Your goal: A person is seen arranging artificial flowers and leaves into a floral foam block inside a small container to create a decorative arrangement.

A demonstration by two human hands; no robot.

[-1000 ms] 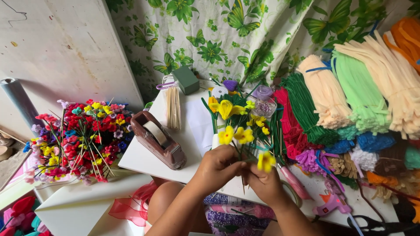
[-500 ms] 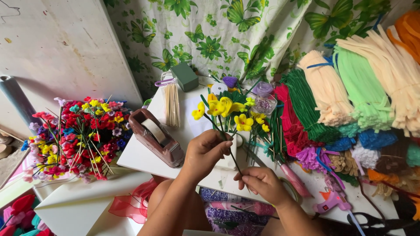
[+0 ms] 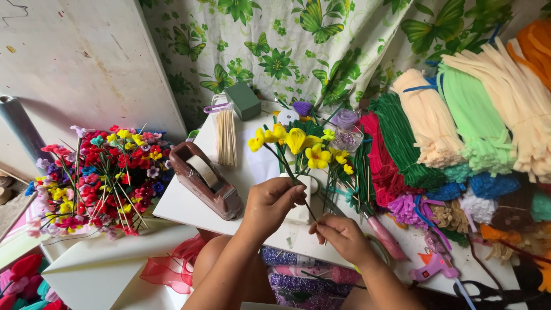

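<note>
Near the white table's (image 3: 189, 209) front edge, left hand (image 3: 270, 204) pinches the yellow flower stems (image 3: 287, 166); right hand (image 3: 341, 235) grips their lower ends, bunch assembled, unbound.

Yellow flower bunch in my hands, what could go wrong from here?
The left hand pinches the thin stems of the yellow flower bunch while the right hand works their lower ends; the top-heavy blooms could splay or slip out. The bunch leans over the small jar of beads, which a swing might knock. The glue gun lies close to the right forearm and could be bumped.
</note>
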